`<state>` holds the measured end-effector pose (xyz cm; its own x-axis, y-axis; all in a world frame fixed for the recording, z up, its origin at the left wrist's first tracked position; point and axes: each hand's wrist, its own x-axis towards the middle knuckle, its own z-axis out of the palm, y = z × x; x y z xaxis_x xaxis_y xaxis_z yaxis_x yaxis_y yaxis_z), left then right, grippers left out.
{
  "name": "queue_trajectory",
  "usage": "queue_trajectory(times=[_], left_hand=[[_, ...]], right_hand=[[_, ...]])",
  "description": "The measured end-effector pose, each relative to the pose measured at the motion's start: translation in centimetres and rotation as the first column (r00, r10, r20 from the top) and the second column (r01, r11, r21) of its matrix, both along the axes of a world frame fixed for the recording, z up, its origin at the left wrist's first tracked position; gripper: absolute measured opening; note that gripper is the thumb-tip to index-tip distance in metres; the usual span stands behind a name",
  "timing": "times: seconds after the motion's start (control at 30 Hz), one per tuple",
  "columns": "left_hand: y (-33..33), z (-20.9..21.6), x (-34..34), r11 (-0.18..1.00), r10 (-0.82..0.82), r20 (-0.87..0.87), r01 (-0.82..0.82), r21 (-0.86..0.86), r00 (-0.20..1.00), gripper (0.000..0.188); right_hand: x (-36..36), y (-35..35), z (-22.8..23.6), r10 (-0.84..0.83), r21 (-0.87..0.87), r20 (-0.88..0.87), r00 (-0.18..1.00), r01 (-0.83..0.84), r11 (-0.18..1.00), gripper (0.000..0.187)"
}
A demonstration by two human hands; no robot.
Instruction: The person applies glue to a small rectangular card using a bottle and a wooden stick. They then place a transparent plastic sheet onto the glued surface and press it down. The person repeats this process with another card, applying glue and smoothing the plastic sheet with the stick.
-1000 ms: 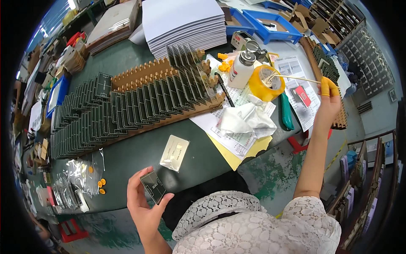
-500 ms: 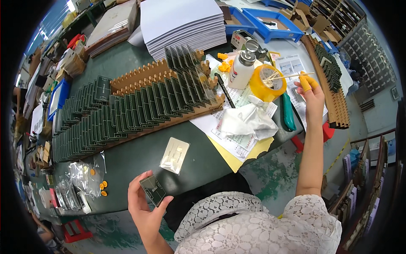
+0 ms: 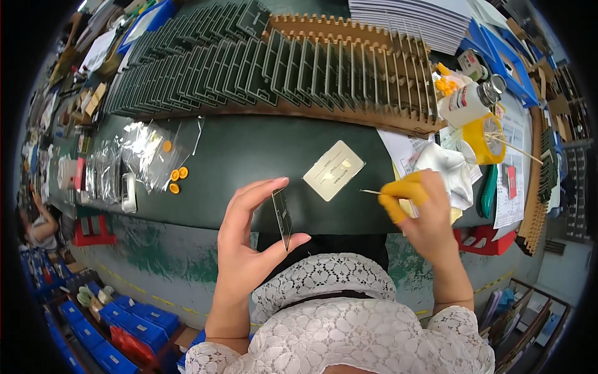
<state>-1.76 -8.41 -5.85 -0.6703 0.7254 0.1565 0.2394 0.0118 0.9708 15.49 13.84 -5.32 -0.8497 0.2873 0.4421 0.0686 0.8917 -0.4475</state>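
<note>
The left hand (image 3: 240, 255) holds a dark panel (image 3: 282, 218) by opposite edges, its thumb below and fingers above, spread only as wide as the panel; the panel stands tilted, almost edge-on to the view, in front of the near edge of the surface (image 3: 249, 149). The right hand (image 3: 427, 215) is closed in a pinch on a thin stick (image 3: 370, 191), with yellow covers (image 3: 405, 190) on its fingers.

Half a second ago the right hand was out beside the tape roll (image 3: 473, 142); now it has come in near the left hand, and the panel has turned from showing its face. This appears to bring stick and panel within easy reach of each other, though they are apart.

Just beyond, a pale card (image 3: 334, 169) lies flat between the hands. To the right are a crumpled white cloth (image 3: 445, 171), a white bottle (image 3: 462, 105) and a green-handled tool (image 3: 488, 190); to the left, clear bags (image 3: 143, 149) and small orange pieces (image 3: 174, 188). Across the back, a notched wooden rack (image 3: 374, 120) carries rows of dark plates (image 3: 243, 68).

Farther off, a red stool (image 3: 93, 232) and blue bins (image 3: 149, 315) stand on the worn green-grey floor (image 3: 180, 249).
</note>
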Motion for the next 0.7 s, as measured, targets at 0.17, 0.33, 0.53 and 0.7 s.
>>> queue_trajectory(times=[0.17, 0.33, 0.53, 0.7], left_hand=[[-0.7, -0.2, -0.1, 0.999, 0.035, 0.011, -0.035, -0.002, 0.999, 0.069], [-0.8, -0.6, -0.4, 0.999, 0.033, 0.018, -0.034, 0.002, 0.999, 0.069], [-0.7, -0.7, -0.8, 1.000, 0.011, 0.002, -0.011, 0.016, 1.000, 0.069], [-0.8, -0.8, -0.9, 1.000, 0.010, -0.011, -0.010, 0.001, 1.000, 0.068]], right_hand=[[-3.0, -0.7, -1.6, 0.076, 0.159, 0.040, 0.996, -0.082, 0.984, 0.030], [-3.9, -0.5, -2.5, 0.081, 0.220, 0.056, 0.995, -0.091, 0.971, 0.032], [-4.0, -0.5, -2.7, 0.078, 0.238, 0.111, 0.991, -0.103, 0.966, 0.035], [-4.1, -0.6, -2.7, 0.071, 0.237, 0.124, 0.990, -0.099, 0.967, 0.035]])
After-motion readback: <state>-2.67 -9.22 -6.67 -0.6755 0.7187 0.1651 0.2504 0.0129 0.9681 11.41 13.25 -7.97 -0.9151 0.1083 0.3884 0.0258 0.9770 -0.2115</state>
